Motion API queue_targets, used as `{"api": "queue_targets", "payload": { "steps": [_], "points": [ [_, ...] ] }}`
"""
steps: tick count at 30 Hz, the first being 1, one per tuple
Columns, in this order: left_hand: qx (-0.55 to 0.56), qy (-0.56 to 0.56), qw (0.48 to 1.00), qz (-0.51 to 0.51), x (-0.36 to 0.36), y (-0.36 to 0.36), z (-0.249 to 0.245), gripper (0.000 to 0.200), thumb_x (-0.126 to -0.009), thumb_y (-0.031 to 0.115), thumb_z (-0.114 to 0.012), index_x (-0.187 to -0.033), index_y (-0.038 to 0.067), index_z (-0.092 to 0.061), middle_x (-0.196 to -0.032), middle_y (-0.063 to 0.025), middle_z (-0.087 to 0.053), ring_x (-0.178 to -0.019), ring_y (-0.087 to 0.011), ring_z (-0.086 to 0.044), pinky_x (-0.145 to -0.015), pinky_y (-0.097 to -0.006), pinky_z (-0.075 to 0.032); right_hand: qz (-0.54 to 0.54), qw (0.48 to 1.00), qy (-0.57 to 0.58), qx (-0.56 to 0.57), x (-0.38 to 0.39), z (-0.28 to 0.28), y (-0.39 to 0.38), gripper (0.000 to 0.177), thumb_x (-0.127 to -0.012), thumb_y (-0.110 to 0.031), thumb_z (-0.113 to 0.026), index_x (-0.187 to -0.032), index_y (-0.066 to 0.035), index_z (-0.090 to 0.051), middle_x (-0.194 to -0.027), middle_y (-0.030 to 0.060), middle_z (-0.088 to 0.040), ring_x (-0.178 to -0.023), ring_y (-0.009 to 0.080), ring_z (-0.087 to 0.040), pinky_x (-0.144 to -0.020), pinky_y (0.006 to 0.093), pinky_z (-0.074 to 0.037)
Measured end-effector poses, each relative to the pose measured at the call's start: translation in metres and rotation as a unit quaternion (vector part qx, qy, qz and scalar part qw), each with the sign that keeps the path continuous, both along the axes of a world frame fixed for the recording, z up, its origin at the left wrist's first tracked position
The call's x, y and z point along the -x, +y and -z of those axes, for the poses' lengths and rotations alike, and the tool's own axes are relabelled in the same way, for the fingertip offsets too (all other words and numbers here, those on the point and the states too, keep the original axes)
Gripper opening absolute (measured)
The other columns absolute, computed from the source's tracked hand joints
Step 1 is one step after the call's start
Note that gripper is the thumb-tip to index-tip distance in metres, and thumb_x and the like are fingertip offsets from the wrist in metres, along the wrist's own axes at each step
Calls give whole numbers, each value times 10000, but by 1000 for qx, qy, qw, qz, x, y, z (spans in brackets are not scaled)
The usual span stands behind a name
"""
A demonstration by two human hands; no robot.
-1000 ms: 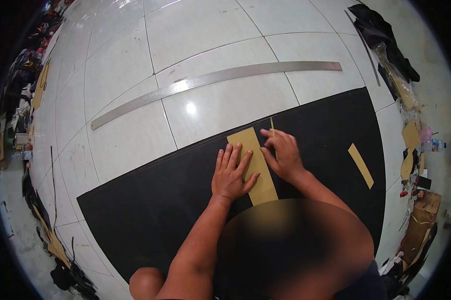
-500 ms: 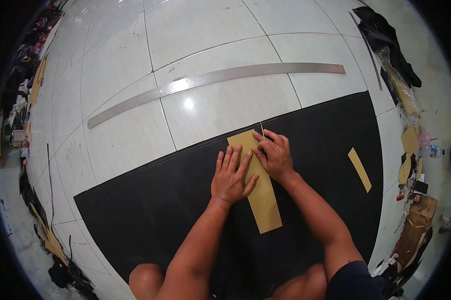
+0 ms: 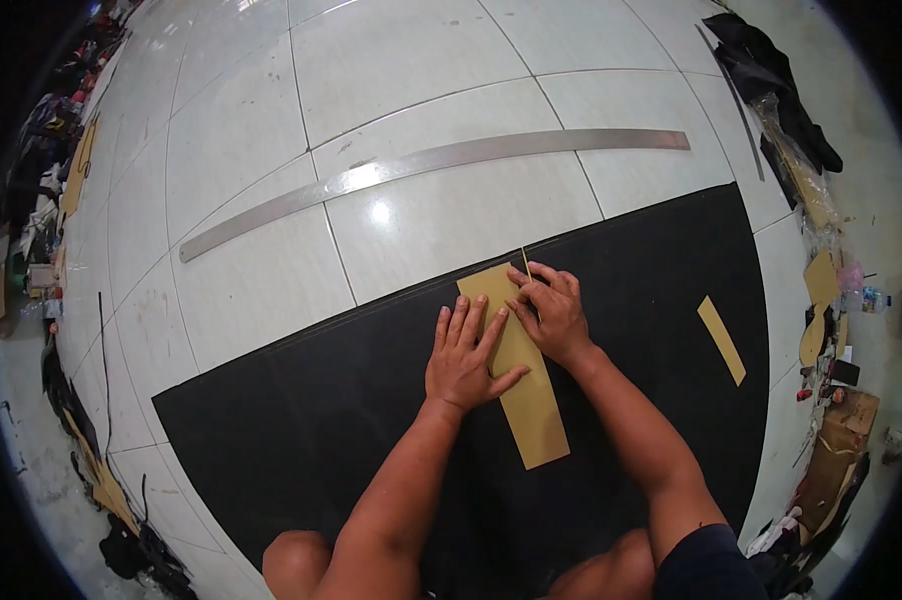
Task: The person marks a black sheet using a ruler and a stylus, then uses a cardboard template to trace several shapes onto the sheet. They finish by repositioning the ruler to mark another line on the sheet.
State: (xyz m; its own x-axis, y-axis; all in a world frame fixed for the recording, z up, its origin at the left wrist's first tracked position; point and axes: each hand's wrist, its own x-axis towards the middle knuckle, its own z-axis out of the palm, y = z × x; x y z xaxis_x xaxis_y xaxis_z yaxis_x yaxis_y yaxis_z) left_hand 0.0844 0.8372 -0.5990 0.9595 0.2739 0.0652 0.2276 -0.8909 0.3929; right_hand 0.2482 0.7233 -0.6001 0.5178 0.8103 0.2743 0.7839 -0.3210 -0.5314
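Note:
A long tan cardboard strip (image 3: pixel 536 420) lies on a large black sheet of material (image 3: pixel 301 430). My left hand (image 3: pixel 463 365) presses flat on the strip's left side, its fingers spread. At the strip's upper right edge, my right hand (image 3: pixel 559 315) is closed in a pinch around a thin yellowish pen-like stick (image 3: pixel 525 258). The top of this stick points up past the fingers; its lower end is hidden by the hand. A smaller tan cardboard strip (image 3: pixel 721 340) rests apart on the right part of the black sheet.
A long metal ruler (image 3: pixel 441 160) lies on the white tiled floor (image 3: pixel 411 100) beyond the sheet. Black material (image 3: pixel 771 80), cardboard pieces (image 3: pixel 821 280) and a plastic bottle (image 3: pixel 875 300) lie at the right. Mixed clutter (image 3: pixel 41 190) lines the left side.
My left thumb has stretched further right across the strip. My right hand stays at the strip's upper right edge with the stick. The whole view has shifted slightly.

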Motion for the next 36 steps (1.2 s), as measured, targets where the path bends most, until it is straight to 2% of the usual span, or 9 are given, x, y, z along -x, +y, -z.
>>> {"api": "queue_targets", "payload": {
  "steps": [5,16,19,20,23,26,29,31,36],
  "points": [
    [0,47,999,22,1,2,-6,1129,-681,888,-601,-1531,168,-415,-1583,-194,-309,-1511,-378,-206,-1232,-549,-112,-3,1000,-2,2,1,0,0,151,-903,-193,-714,-927,-105,-594,-1258,21,-702,-1255,269,-560,-1022,478,-355],
    [-12,43,999,20,-1,2,-6,1177,-638,906,-616,-1519,150,-421,-1574,-201,-317,-1504,-383,-213,-1231,-543,-99,-6,1000,-30,-2,0,2,0,177,-907,-201,-705,-1016,-101,-608,-1239,24,-701,-1254,265,-561,-1029,471,-358],
    [-14,24,999,20,-1,2,-7,1157,-632,875,-654,-1490,124,-456,-1562,-213,-337,-1494,-395,-237,-1224,-552,-115,4,999,32,-2,-1,-1,-1,240,-904,-201,-704,-1100,-92,-618,-1196,49,-704,-1250,273,-561,-1035,460,-361],
    [-13,19,1000,18,-1,3,-7,1148,-636,861,-663,-1488,118,-460,-1560,-210,-347,-1491,-396,-246,-1223,-552,-123,15,997,34,-67,-1,0,-2,349,-899,-188,-700,-1217,-74,-612,-1136,76,-702,-1221,293,-578,-1008,441,-407],
    [-20,15,999,23,-3,1,-8,1138,-620,825,-705,-1469,104,-474,-1536,-222,-380,-1475,-406,-280,-1214,-562,-148,71,964,165,-196,1,-36,-25,366,-933,-160,-653,-1278,-53,-597,-1114,112,-696,-1137,327,-619,-947,435,-467],
    [-39,27,999,22,-5,-3,-8,1147,-620,782,-751,-1493,113,-428,-1536,-227,-354,-1483,-411,-249,-1217,-549,-148,90,968,224,-66,15,-73,-91,304,-1009,-155,-568,-1279,-19,-598,-1048,117,-691,-982,260,-669,-844,367,-515],
    [-53,38,998,24,-3,-7,-9,1162,-630,816,-722,-1508,120,-412,-1553,-221,-338,-1497,-400,-226,-1228,-534,-125,157,905,386,-88,57,-79,-158,271,-1073,-174,-475,-1232,-10,-620,-981,85,-676,-876,148,-644,-787,302,-512],
    [-63,44,997,18,-3,-6,-10,1174,-635,838,-702,-1517,124,-401,-1564,-220,-324,-1507,-394,-206,-1234,-527,-105,230,858,438,-135,90,-66,-189,292,-1094,-200,-443,-1220,-18,-632,-940,34,-652,-860,81,-593,-765,254,-501],
    [-78,66,994,25,-3,-8,-7,1198,-656,862,-668,-1546,123,-356,-1592,-223,-283,-1529,-387,-150,-1245,-519,-59,310,813,453,-197,157,-41,-204,274,-1078,-215,-494,-1231,-36,-635,-988,30,-669,-891,95,-621,-792,267,-522]
  ]
}}
